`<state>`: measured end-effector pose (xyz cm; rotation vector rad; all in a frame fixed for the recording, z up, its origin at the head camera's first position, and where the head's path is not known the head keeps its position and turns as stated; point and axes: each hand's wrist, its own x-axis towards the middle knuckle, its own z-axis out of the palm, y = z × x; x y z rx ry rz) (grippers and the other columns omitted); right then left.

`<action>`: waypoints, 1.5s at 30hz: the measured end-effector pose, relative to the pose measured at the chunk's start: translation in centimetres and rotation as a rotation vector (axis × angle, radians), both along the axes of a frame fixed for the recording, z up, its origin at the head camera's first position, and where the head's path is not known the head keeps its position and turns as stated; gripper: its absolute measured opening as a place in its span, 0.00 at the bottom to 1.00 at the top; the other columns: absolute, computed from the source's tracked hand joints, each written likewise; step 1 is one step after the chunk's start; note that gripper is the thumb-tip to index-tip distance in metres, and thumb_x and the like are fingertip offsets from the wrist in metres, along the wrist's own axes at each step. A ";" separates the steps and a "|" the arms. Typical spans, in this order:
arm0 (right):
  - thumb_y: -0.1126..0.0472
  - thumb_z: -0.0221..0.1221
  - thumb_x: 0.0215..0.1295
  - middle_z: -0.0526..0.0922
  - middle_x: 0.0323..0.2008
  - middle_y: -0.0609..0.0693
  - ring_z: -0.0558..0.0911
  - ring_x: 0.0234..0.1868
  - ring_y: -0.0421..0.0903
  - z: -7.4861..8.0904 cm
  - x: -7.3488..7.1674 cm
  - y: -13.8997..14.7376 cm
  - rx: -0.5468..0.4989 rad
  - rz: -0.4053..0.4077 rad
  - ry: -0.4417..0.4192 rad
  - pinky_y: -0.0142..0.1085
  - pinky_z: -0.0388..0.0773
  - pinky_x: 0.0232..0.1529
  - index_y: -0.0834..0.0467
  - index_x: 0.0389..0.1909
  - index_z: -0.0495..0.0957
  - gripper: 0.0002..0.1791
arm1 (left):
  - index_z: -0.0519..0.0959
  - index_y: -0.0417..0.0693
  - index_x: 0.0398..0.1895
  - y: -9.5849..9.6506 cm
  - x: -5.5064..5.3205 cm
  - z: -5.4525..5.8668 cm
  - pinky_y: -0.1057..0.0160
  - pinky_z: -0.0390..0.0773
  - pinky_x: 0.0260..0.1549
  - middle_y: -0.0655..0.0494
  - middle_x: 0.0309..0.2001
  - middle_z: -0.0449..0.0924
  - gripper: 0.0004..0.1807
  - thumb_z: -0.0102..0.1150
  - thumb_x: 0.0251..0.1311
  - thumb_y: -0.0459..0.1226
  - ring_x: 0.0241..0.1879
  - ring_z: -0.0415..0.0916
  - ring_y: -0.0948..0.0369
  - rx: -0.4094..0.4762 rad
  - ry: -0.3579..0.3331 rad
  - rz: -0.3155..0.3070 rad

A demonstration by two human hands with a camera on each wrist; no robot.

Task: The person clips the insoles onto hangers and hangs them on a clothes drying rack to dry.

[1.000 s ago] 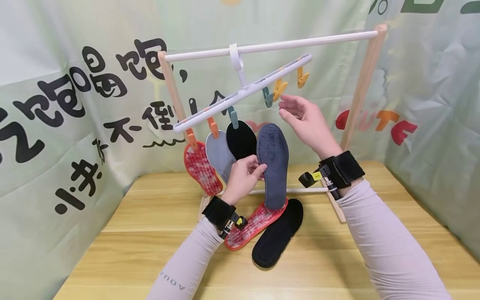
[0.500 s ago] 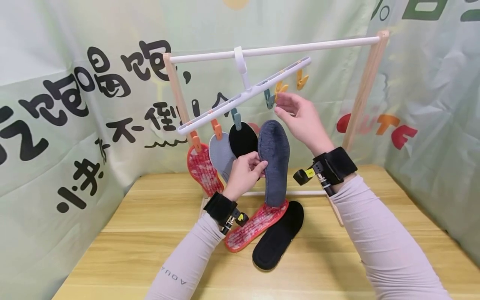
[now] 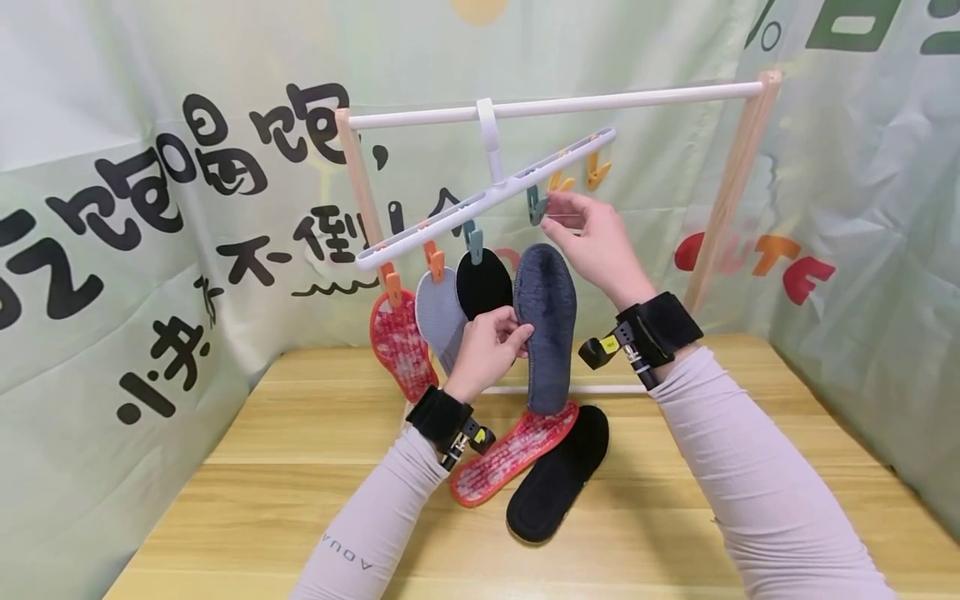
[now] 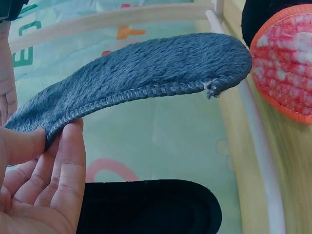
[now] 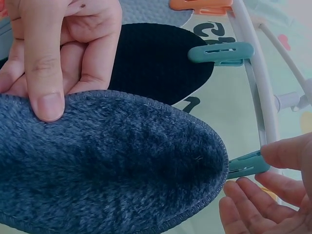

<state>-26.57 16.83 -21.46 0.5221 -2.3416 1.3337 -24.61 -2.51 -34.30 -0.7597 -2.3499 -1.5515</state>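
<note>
Head view: dark blue fleece insole (image 3: 547,333) held in midair in front of the wooden-legged rack (image 3: 615,102), pinched at its left edge between thumb and fingers of the left hand (image 3: 487,350). Stands nearly upright, long axis close to vertical, broad rounded end up, narrower end down across the line of sight to the red-and-white insole (image 3: 513,457) on the surface (image 3: 300,492). Beside that, a flat black insole (image 3: 558,477).

Right hand (image 3: 594,240) raised near the tilted white hanger (image 3: 498,193), thumb and forefinger set narrowly on a teal clothespin (image 3: 536,206). Along the lower side of the hanger, clipped insoles: patterned red (image 3: 403,348), light gray (image 3: 439,312), black (image 3: 483,282).

Right wrist view: pinch on the clothespin far plainer, between thumb and forefinger, other fingers loosely bent. Here, broad end of the fleece insole pointing right, toward that clothespin, long axis across the view; cannot tell whether touching.

Left wrist view: alone in showing frayed threads (image 4: 211,88) on the stitched rim, near the narrower end. Runs from lower left to upper right there, with a slight bend.
</note>
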 end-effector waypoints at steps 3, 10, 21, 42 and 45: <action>0.58 0.59 0.81 0.82 0.68 0.63 0.82 0.70 0.59 0.0 0.1 -0.1 -0.005 0.008 -0.004 0.52 0.76 0.73 0.61 0.76 0.72 0.27 | 0.79 0.40 0.33 0.0 -0.1 0.0 0.59 0.90 0.36 0.42 0.33 0.90 0.10 0.63 0.77 0.34 0.35 0.90 0.40 0.006 -0.003 -0.003; 0.59 0.60 0.80 0.83 0.67 0.63 0.82 0.70 0.58 -0.2 0.1 -0.3 -0.028 0.028 -0.008 0.50 0.76 0.74 0.62 0.74 0.73 0.26 | 0.79 0.42 0.34 -0.2 0.0 -0.2 0.61 0.90 0.36 0.44 0.33 0.90 0.10 0.63 0.77 0.35 0.33 0.91 0.46 -0.006 -0.003 0.010; 0.60 0.61 0.79 0.84 0.65 0.65 0.83 0.69 0.58 -0.3 0.6 -0.8 -0.063 0.027 -0.023 0.51 0.77 0.74 0.64 0.67 0.75 0.21 | 0.80 0.40 0.35 -0.5 0.0 -0.3 0.60 0.90 0.37 0.42 0.34 0.90 0.09 0.63 0.76 0.34 0.35 0.90 0.39 0.009 -0.009 -0.005; 0.51 0.53 0.85 0.86 0.61 0.63 0.82 0.62 0.53 -0.8 0.9 -1.2 -0.081 -0.014 0.024 0.46 0.73 0.65 0.64 0.63 0.74 0.21 | 0.80 0.40 0.35 -0.7 0.1 0.0 0.58 0.90 0.35 0.42 0.34 0.90 0.09 0.63 0.76 0.34 0.34 0.91 0.43 0.012 -0.005 0.006; 0.50 0.52 0.86 0.87 0.56 0.64 0.81 0.54 0.51 -0.9 0.9 -1.3 -0.092 -0.033 0.045 0.40 0.71 0.56 0.64 0.62 0.75 0.21 | 0.79 0.40 0.34 -0.7 0.0 0.0 0.53 0.91 0.38 0.41 0.34 0.90 0.09 0.63 0.76 0.34 0.34 0.91 0.42 0.018 -0.007 0.005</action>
